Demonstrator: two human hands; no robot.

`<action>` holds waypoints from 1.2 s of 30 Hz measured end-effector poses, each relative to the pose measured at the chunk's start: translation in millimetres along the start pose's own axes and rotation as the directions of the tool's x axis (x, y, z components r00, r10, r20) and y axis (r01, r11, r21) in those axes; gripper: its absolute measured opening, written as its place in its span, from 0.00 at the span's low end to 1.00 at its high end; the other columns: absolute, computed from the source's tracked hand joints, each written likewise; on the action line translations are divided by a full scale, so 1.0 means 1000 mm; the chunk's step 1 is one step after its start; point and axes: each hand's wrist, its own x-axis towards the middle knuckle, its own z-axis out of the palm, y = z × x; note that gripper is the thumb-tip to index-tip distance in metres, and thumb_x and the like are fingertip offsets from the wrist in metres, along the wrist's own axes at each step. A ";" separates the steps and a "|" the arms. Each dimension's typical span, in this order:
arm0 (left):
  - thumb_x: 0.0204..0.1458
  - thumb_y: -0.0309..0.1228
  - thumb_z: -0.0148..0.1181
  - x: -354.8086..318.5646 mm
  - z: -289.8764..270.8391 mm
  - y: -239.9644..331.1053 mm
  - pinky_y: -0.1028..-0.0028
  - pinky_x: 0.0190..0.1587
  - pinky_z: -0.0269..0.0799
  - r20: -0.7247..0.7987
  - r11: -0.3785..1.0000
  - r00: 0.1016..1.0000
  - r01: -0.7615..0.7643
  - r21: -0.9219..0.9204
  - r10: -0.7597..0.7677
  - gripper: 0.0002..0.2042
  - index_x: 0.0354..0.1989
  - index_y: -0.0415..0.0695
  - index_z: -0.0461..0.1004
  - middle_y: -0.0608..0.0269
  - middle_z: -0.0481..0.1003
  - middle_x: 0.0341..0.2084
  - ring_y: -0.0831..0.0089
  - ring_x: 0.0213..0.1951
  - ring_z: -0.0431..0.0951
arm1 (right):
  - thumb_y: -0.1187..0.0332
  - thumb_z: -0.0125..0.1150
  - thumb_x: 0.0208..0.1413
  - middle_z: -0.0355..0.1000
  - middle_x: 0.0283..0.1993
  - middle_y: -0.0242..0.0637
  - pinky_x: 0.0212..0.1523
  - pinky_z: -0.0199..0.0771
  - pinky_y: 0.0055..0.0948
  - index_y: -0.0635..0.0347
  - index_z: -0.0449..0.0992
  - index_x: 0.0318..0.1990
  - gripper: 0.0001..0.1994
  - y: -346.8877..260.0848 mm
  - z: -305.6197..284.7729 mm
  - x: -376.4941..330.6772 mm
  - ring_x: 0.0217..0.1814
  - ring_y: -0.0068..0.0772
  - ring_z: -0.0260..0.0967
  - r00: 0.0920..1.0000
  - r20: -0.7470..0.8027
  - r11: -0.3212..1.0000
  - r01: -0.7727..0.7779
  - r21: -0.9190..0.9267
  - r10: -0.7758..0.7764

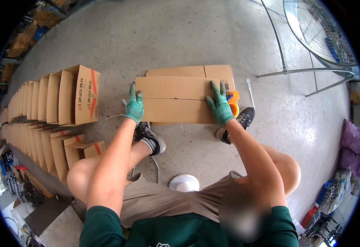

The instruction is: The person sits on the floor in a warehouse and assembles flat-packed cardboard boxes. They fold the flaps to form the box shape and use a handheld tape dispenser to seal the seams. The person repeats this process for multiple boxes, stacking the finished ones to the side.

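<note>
A brown cardboard box [175, 99] sits on the concrete floor in front of me, its two top flaps folded shut and meeting along a middle seam. My left hand [134, 106], in a green glove, presses flat on the box's left end. My right hand [220, 106], also gloved, lies flat on the right end of the flaps. An orange tape dispenser [234, 101] rests at the box's right side, just beyond my right hand. More flat cardboard [188, 71] lies under and behind the box.
Two long rows of assembled cardboard boxes [48, 99] stand at my left. A large metal fan on a stand [320, 37] is at the upper right. A white round stool [184, 183] shows between my legs. Bags and crates [348, 148] sit at the right edge.
</note>
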 end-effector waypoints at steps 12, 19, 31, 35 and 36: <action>0.69 0.42 0.48 0.000 0.002 -0.016 0.67 0.63 0.64 -0.086 0.998 0.995 -0.048 -0.052 0.043 0.28 0.74 0.50 0.52 0.49 0.66 0.66 0.59 0.62 0.71 | 0.52 0.56 0.59 0.76 0.52 0.52 0.58 0.72 0.46 0.44 0.66 0.65 0.27 0.096 -0.005 0.017 0.57 0.56 0.73 0.852 0.208 0.810 -0.341 -0.477 0.481; 0.68 0.41 0.49 -0.005 -0.001 -0.012 0.64 0.60 0.67 -0.105 0.999 0.994 -0.043 0.006 0.043 0.27 0.74 0.51 0.54 0.46 0.70 0.61 0.56 0.58 0.74 | 0.51 0.56 0.60 0.78 0.46 0.52 0.54 0.72 0.44 0.48 0.77 0.55 0.20 0.113 0.051 0.012 0.49 0.56 0.75 0.589 -0.020 0.580 -0.788 0.206 0.808; 0.67 0.44 0.51 0.010 0.008 -0.019 0.61 0.55 0.71 -0.108 1.000 0.994 0.022 0.005 -0.022 0.27 0.73 0.56 0.57 0.44 0.74 0.57 0.50 0.54 0.77 | 0.66 0.57 0.57 0.76 0.35 0.34 0.39 0.75 0.24 0.66 0.78 0.53 0.18 -0.033 -0.116 0.061 0.34 0.23 0.71 0.996 -0.012 0.712 -0.057 0.700 0.092; 0.67 0.40 0.53 0.009 0.011 -0.014 0.61 0.56 0.70 -0.115 1.000 0.993 0.000 -0.016 -0.002 0.26 0.72 0.54 0.57 0.43 0.74 0.56 0.51 0.54 0.77 | 0.61 0.65 0.58 0.79 0.39 0.36 0.47 0.74 0.28 0.66 0.81 0.46 0.17 -0.083 -0.102 0.057 0.41 0.23 0.73 0.946 0.293 0.925 0.016 0.379 -0.136; 0.67 0.40 0.53 0.008 0.011 -0.010 0.61 0.56 0.70 -0.120 0.999 0.993 -0.024 -0.029 0.020 0.26 0.72 0.54 0.57 0.43 0.74 0.56 0.52 0.54 0.77 | 0.60 0.66 0.57 0.79 0.39 0.36 0.47 0.74 0.29 0.66 0.81 0.46 0.17 -0.086 -0.097 0.058 0.42 0.23 0.73 0.921 0.362 0.943 0.014 0.333 -0.142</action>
